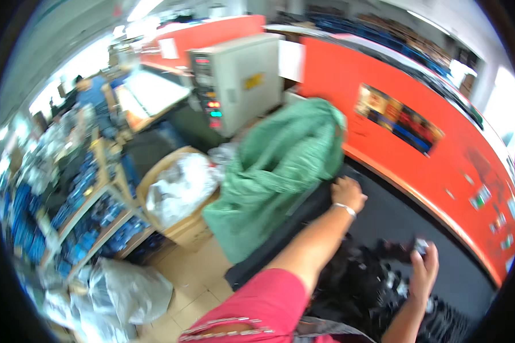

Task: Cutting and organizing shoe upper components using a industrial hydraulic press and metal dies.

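My left hand (349,195), with a bracelet at the wrist, reaches over the black work surface (389,197) beside the green woven sack (289,157). Its fingers are curled inward; whatever may be in them is hidden. Lower right, my right hand (426,268) pinches a small dark piece with a pale, shiny part (422,246), blurred by motion. Between my forearms lies a heap of small black pieces (349,277), several with pale bits among them. More dark pieces (446,320) lie in rows near the right forearm.
An orange-red panel (395,137) borders the far side. Behind the sack stands a grey control cabinet (240,80) with lit displays. Left are a cardboard box (194,231) of white plastic, shelves (103,228) with blue bundles, and plastic bags (126,291). A person (97,100) stands far left.
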A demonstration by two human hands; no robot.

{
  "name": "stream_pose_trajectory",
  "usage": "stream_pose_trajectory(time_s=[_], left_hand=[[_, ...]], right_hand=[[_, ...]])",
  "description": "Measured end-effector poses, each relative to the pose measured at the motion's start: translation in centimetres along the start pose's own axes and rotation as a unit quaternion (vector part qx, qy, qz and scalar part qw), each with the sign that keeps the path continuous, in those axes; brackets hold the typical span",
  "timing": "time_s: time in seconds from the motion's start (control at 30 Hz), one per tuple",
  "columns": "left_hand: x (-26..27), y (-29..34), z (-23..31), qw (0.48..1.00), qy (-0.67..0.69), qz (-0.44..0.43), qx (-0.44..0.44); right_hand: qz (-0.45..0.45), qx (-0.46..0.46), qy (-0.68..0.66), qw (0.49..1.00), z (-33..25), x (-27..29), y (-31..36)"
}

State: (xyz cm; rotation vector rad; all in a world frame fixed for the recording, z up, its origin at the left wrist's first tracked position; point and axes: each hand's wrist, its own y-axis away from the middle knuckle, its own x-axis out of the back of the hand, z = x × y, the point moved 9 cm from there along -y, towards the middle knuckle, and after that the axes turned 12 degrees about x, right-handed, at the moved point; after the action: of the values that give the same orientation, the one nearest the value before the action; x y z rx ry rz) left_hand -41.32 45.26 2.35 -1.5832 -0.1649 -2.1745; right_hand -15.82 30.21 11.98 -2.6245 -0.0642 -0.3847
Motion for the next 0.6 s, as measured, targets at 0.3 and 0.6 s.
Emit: stream_pose_trajectory(time_s=[0.3,0.6], left_hand=[[-6.5,-2.9,3.4,0.995,-0.084,-0.045,0.023],[-5.5,-3.7,-0.1,0.968,0.170,-0.046,0.180]], right_hand=[[0.059,-0.011,-0.114,0.992,5.1,4.9,5.5],[0.159,0.002,-0.305,0.939,11.5,9.3,9.0]])
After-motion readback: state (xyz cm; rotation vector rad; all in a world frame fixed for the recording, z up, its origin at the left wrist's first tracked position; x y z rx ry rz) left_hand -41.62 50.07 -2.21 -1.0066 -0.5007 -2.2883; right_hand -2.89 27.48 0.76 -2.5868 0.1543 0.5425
